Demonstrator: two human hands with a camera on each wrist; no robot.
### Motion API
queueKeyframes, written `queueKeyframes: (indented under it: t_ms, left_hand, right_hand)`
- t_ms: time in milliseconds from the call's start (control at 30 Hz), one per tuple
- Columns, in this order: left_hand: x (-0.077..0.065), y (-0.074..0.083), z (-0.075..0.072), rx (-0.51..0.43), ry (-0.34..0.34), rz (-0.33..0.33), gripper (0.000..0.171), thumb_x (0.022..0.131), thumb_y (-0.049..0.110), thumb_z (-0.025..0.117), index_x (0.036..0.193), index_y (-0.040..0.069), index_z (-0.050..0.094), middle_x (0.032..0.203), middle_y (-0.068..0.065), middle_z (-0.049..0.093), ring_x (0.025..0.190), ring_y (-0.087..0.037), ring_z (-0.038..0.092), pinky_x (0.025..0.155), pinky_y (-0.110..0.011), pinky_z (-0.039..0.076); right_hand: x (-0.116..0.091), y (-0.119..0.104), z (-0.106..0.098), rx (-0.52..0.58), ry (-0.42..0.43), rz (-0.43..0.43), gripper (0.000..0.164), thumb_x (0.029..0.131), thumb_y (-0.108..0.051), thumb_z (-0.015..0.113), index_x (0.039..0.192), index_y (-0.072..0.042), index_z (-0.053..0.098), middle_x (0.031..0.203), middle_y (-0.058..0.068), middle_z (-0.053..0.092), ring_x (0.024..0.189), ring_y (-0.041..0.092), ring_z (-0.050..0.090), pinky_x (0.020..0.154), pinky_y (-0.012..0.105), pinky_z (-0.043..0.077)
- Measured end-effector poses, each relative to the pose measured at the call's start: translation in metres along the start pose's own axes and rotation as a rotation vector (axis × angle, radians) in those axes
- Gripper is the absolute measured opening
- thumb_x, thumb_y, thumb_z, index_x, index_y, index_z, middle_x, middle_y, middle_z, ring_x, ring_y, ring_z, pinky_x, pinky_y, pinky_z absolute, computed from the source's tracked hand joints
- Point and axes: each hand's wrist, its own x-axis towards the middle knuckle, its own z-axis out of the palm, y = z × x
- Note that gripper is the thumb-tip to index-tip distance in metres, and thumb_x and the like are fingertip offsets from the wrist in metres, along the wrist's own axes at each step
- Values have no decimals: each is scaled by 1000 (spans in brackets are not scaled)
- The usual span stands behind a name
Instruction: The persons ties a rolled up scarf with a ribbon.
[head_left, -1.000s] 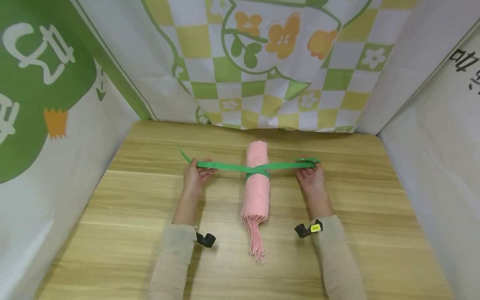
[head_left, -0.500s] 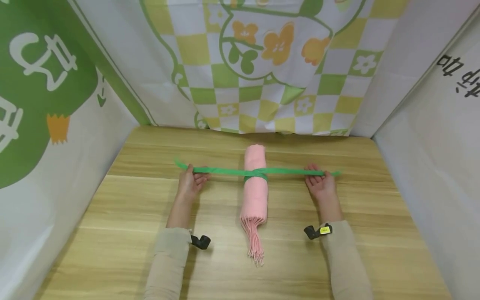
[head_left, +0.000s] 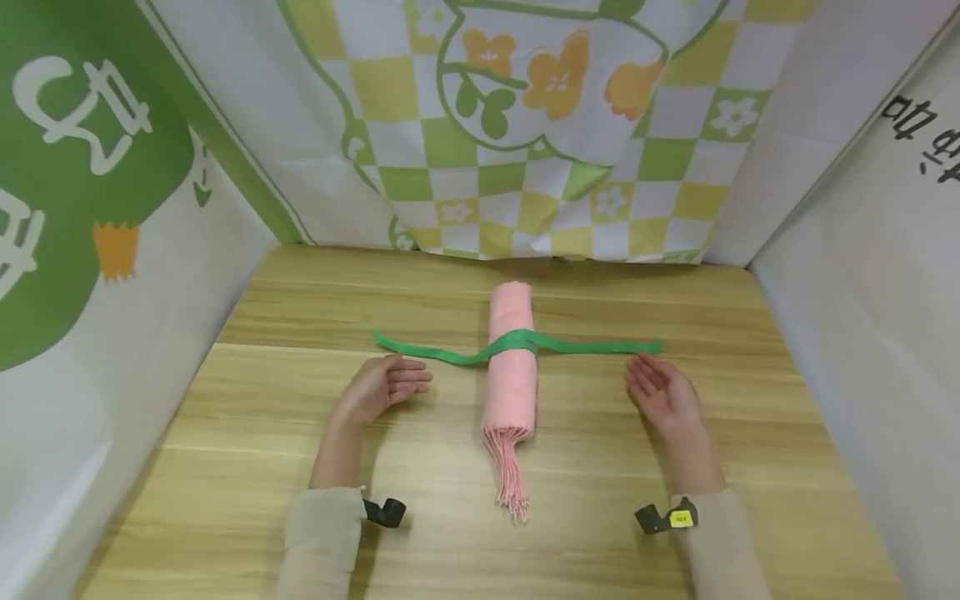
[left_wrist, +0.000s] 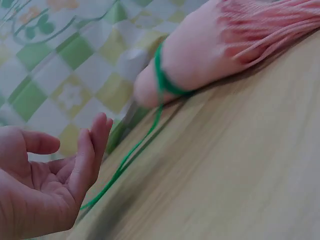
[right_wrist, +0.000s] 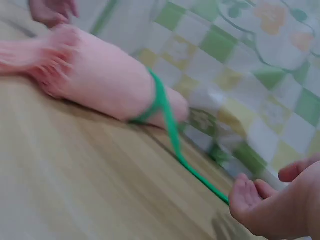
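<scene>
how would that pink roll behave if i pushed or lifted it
The pink roll may rock or roll sideways, given its rounded body. Its fringe would probably dangle, looking thin and stringy. The green ribbon would likely trail, its ends lying slack.

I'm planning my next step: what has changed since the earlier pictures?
The left grip and right grip have let go of the green ribbon and drawn back toward the head view's lower edge. Pulled straight before, the ribbon now curves slackly. Whether the right grip still touches it is unclear. The rolled pink scarf stays put, ribbon around it.
</scene>
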Motion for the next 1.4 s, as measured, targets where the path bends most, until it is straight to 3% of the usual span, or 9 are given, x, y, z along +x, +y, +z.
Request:
queueKeyframes:
  t_ms: [133, 267, 433, 600, 767, 967, 1133, 1233, 1400]
  left_hand:
    - [17, -7, 36, 12, -72, -46, 49, 109, 21, 33, 136, -19, 45, 81, 1, 75, 67, -4, 67, 59, -14, 51]
    - [36, -21, 73, -107, -38, -90, 40, 108, 20, 39, 123, -15, 54, 68, 1, 67, 51, -1, 50, 46, -12, 36]
    - [47, -33, 102, -356, 73, -58, 17, 107, 18, 44, 104, 5, 54, 60, 3, 58, 45, 0, 39, 40, -10, 28]
    - [60, -32, 111, -609, 122, -3, 20, 107, 20, 45, 90, 10, 47, 61, 6, 49, 45, 1, 31, 38, -10, 25]
    - [71, -26, 114, -684, 136, 31, 27, 108, 24, 43, 83, 12, 43, 62, 8, 43, 43, 1, 27, 38, -11, 20]
    - [79, -24, 114, -661, 216, 91, 24, 106, 17, 46, 83, 11, 44, 63, 7, 42, 44, 1, 27, 39, -11, 19]
    - [83, -25, 113, -577, 348, 152, 21, 103, 16, 55, 83, 10, 50, 69, 4, 48, 53, -2, 35, 46, -12, 28]
    - [83, -24, 115, -559, 408, 186, 16, 102, 16, 57, 88, 8, 56, 75, 2, 55, 63, -6, 47, 58, -15, 40]
    - [80, -23, 120, -654, 384, 292, 19, 105, 13, 49, 106, -3, 60, 95, -10, 69, 96, -19, 68, 98, -32, 54]
  right_hand:
    - [18, 38, 20, -229, -174, 101, 28, 108, -17, 38, 112, -7, 64, 104, 3, 68, 95, 10, 60, 77, 14, 47]
    - [39, 73, 43, -286, -250, 164, 29, 110, -22, 36, 120, -2, 53, 95, 2, 60, 73, 6, 48, 52, 11, 31]
    - [53, 93, 63, -181, -247, 159, 26, 109, -27, 38, 103, -4, 50, 83, -1, 50, 61, 2, 30, 47, 11, 18]
    - [66, 102, 77, -23, -187, 39, 31, 107, -19, 44, 79, -7, 51, 68, -3, 46, 54, 2, 25, 47, 12, 15]
    - [79, 101, 89, 42, -116, -83, 29, 104, -12, 50, 76, -12, 43, 64, -4, 41, 54, 4, 29, 45, 13, 17]
    - [87, 99, 99, 17, -39, -166, 20, 103, -8, 51, 84, -11, 44, 69, -3, 45, 63, 6, 40, 49, 13, 25]
    - [86, 100, 104, -13, -13, -247, 8, 107, -11, 40, 107, -6, 46, 86, 2, 63, 81, 11, 56, 72, 16, 43]
    - [83, 102, 106, -40, -29, -288, 21, 109, -14, 33, 127, -4, 39, 119, 14, 68, 106, 19, 63, 99, 24, 47]
    - [80, 105, 106, 37, -59, -282, 28, 109, -16, 33, 133, -2, 36, 154, 21, 42, 140, 26, 48, 119, 33, 36]
